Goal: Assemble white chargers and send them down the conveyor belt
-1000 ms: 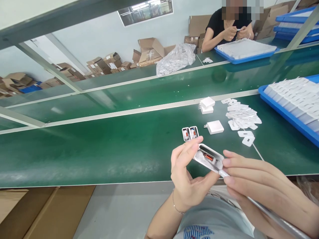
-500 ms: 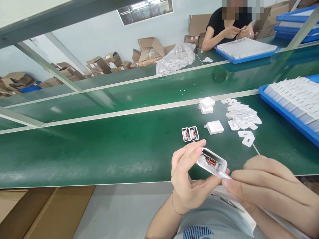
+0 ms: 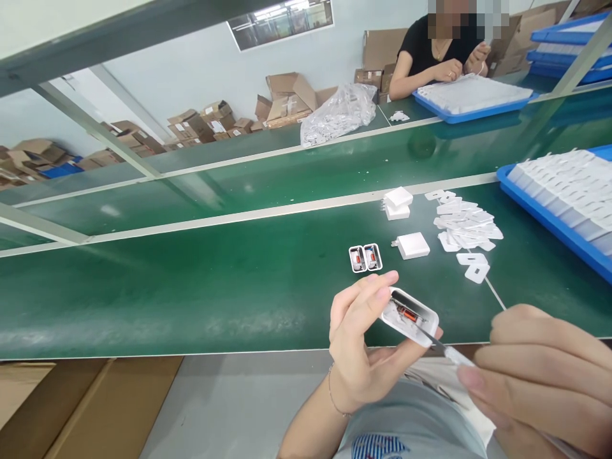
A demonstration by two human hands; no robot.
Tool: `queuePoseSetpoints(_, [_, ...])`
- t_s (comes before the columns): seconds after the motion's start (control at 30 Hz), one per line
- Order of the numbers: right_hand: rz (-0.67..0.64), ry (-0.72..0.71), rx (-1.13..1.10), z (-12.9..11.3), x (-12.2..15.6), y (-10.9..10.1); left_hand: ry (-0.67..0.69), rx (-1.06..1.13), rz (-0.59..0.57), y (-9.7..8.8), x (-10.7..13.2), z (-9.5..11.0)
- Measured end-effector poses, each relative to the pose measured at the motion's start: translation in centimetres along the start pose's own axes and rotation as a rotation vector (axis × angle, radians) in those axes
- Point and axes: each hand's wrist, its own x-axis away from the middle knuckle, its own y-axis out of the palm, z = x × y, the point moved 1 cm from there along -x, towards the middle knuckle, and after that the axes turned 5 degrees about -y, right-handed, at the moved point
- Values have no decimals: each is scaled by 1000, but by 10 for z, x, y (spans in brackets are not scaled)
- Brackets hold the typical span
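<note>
My left hand (image 3: 356,338) is closed around an open white charger case (image 3: 410,336), its fingers and thumb along the sides. Inside the case sit a red-orange part and other components, partly in shadow. A slim tool (image 3: 452,354) with a dark metal tip and a whitish grip is pinched in my right hand (image 3: 535,376); its tip reaches into the near right end of the case. Whether it has one prong or two I cannot tell. Beyond my left fingers, two more open cases (image 3: 365,257) stand side by side, with similar red parts inside.
White plug chargers (image 3: 414,245) lie on the green bench (image 3: 191,287), two of them stacked farther back. Flat white cover plates (image 3: 463,223) are heaped to their right. A blue tray (image 3: 549,226) holds rows of white pieces. Across the bench a co-worker (image 3: 430,64) sits behind another tray.
My right hand has drawn back a little to the right and down, so more of the tool's dark tip shows. The co-worker's hands have moved apart.
</note>
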Motion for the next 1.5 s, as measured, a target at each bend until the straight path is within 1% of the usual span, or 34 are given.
queuePoseSetpoints(0.13, [-21, 17, -15, 4, 5, 1, -33, -16, 18, 1, 0, 0])
queuePoseSetpoints(0.27, [5, 34, -26, -1, -4, 3, -27, -30, 24, 0, -1, 2])
queuePoseSetpoints(0.43, [63, 148, -74, -11, -12, 6, 1, -53, 8, -1, -2, 1])
queuePoseSetpoints(0.57, [45, 97, -38, -9, -12, 4, 2, -58, 5, 0, -2, 1])
queuePoseSetpoints(0.67, [76, 72, 17, -5, -10, 3, -1, -52, 13, 0, -2, 1])
queuePoseSetpoints(0.73, [85, 92, 21, -3, -9, 3, -4, -55, 18, 0, -2, 1])
queuePoseSetpoints(0.9, [49, 166, -22, -7, -13, 4, -18, -57, 12, 0, -3, 1])
queuePoseSetpoints(1.07, [37, 104, -13, -12, -13, 3, 0, -52, 19, 0, -3, 2])
queuePoseSetpoints(1.13, [32, 120, -34, -11, -12, 3, -7, -45, 21, 0, -3, 1])
queuePoseSetpoints(1.3, [37, 106, -119, -8, -11, 2, -15, -31, 27, 0, -2, 1])
queuePoseSetpoints(1.4, [33, 144, -83, -10, -14, 3, -9, -28, 17, 0, -2, 1])
queuePoseSetpoints(1.5, [6, 109, -70, -12, -17, 5, -4, -20, 16, 0, -1, 2])
